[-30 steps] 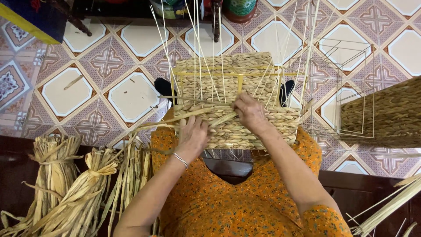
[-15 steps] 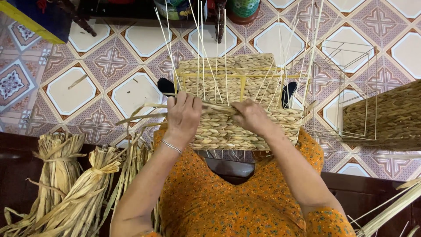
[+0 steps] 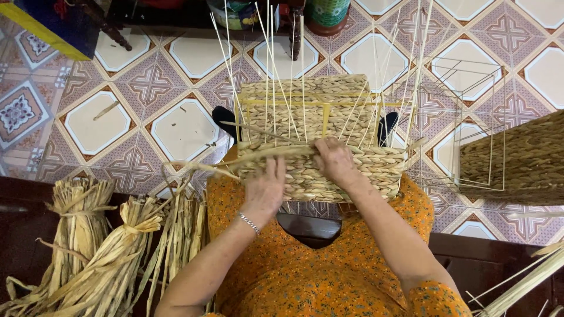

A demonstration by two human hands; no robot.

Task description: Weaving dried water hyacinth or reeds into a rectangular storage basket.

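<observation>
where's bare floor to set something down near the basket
Bare tiled floor lies left of the half-woven basket, above the dried fibre bundles. Right is crowded: wire frame and finished basket.

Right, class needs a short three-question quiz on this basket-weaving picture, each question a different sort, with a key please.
1. True or false: both hands rest on the half-woven basket.
2. Which wrist wears the bracelet? A left, B right.
3. Fill in: the tied bundles of dried fibre lie on the person's ____ side.

Key: 1 true: left hand and right hand both touch it. 2 A. 3 left.
</observation>
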